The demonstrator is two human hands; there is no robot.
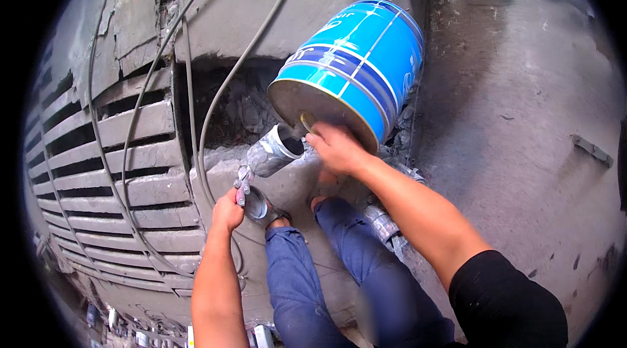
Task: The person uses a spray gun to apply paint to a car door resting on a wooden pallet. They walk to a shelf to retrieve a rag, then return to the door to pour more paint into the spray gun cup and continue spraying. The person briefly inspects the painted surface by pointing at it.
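Though far forward, right hand (pixel 337 147) against tilted blue drum (pixel 356 57)

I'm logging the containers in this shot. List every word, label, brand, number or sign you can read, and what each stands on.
Blue drum, darker band: large white lettering; I don't copy printed words.
Blue drum, above that band: more white lettering and a curved white mark, likewise not copied.
Blue drum, right side: small white marks, too small to read.
Grey-smeared cup by the left hand: no lettering I can make out.
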